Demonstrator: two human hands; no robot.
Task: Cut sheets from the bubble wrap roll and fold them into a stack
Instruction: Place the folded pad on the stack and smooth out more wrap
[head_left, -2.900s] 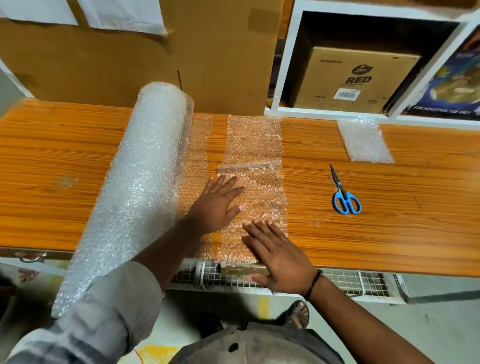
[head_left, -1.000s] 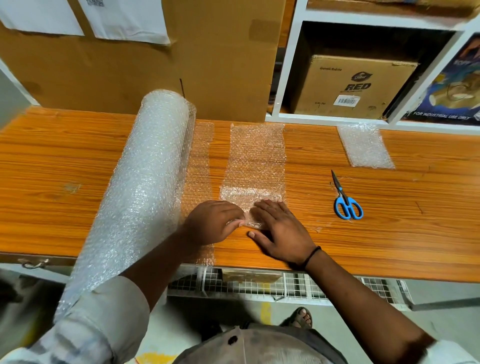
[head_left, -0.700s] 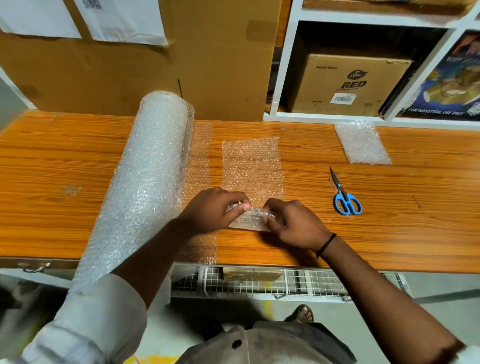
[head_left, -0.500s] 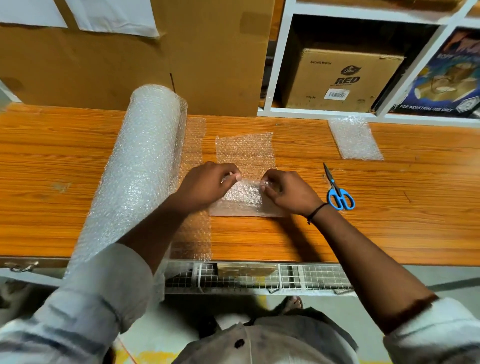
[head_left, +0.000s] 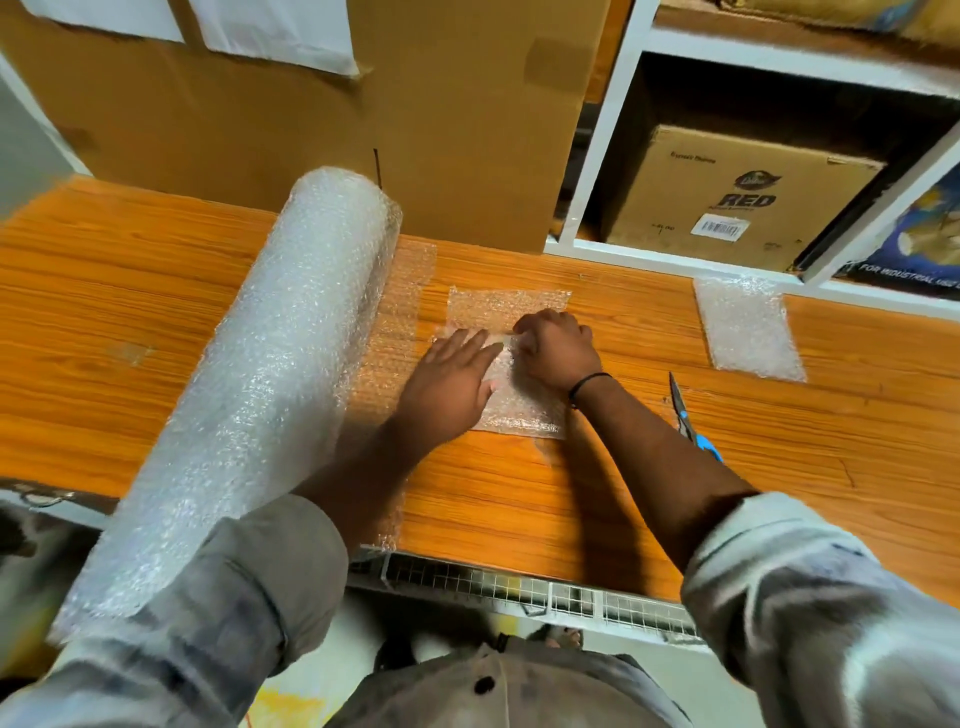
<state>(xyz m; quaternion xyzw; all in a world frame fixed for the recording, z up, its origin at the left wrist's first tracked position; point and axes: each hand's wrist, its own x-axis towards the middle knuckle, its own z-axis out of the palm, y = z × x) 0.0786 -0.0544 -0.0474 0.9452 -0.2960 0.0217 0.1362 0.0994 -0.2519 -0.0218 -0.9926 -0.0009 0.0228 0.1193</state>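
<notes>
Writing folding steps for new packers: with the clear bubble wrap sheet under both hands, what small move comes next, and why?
Probably turn the fold over onto the far strip. The right hand pinches the folded edge of the clear bubble wrap sheet, the left hand presses flat on it, and a single-layer strip lies uncovered beyond the fingers.

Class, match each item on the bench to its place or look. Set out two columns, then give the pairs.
1 roll
2 sheet
3 scissors
4 folded piece

a blue handle
b under the left hand and right hand
c beyond the scissors, to the right
d left of both hands

Pairs: 1-d, 2-b, 3-a, 4-c
</notes>
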